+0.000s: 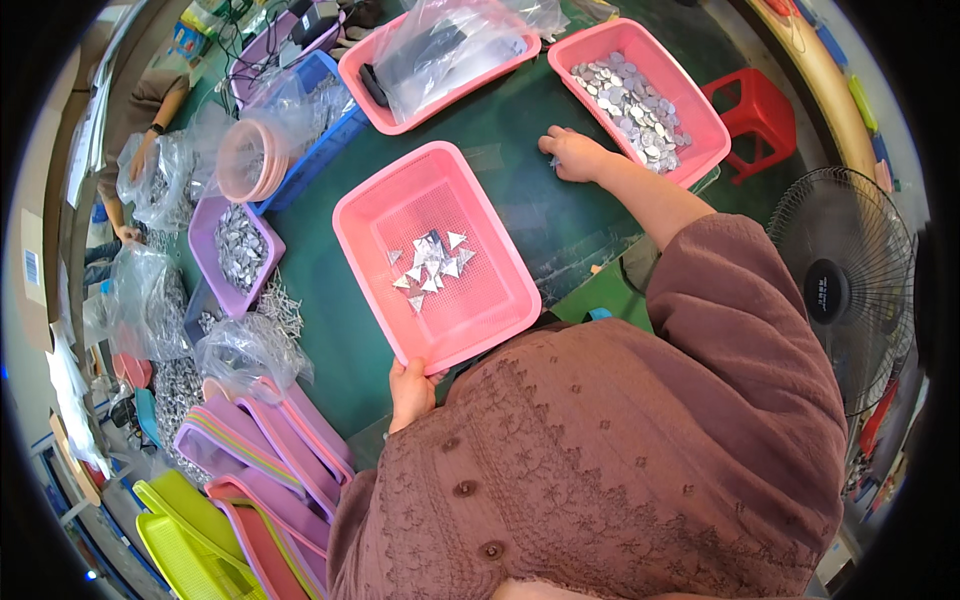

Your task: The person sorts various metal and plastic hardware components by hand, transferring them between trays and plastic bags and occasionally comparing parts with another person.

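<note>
A pink perforated basket [357,250] stands on the green table in front of me, with a small heap of silver triangular pieces [432,262] in its middle. My left hand [411,394] grips the near corner of its rim, fingers closed on the edge. Beyond the basket on the right, my right hand [577,156] is low over the table with its fingers curled in. A small greyish bit shows at those fingertips, too small to name. Right beside that forearm is a pink tray [705,150] holding many silver discs [635,108].
Another pink tray [400,122] with clear plastic bags stands at the back. Leftward are a blue crate [318,160], a purple bin [205,243] of metal pieces, bags and stacked baskets [285,450]. A co-worker's arm [150,140] reaches in there. At right are a red stool [755,115] and a fan [830,290].
</note>
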